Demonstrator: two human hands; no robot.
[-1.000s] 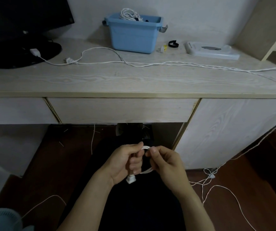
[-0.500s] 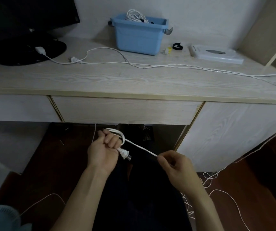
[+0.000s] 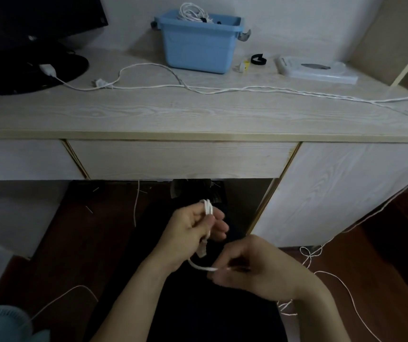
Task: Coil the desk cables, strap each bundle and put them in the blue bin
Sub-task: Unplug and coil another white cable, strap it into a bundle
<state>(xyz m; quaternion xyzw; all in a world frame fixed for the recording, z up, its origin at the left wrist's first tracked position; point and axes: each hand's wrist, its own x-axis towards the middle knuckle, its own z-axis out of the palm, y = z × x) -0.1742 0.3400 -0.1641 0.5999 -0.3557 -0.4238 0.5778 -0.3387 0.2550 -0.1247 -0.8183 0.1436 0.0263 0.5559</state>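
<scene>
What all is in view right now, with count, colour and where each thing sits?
blue bin: one, blue, back of the desk, white cable bundle inside
desk: one, pale wood grain, across the middle of the view
loose cables: white, how many cannot be told, trailing across the desktop to the right edge
strap: one, black, right of the bin
small plug: one, white and yellow, beside the strap
flat device: one, white, back right of the desk
monitor: one, black, back left, on a round base
floor cable: white, tangled, lower right
left hand: holds a small white coil
right hand: pinches the same cable's free run
</scene>
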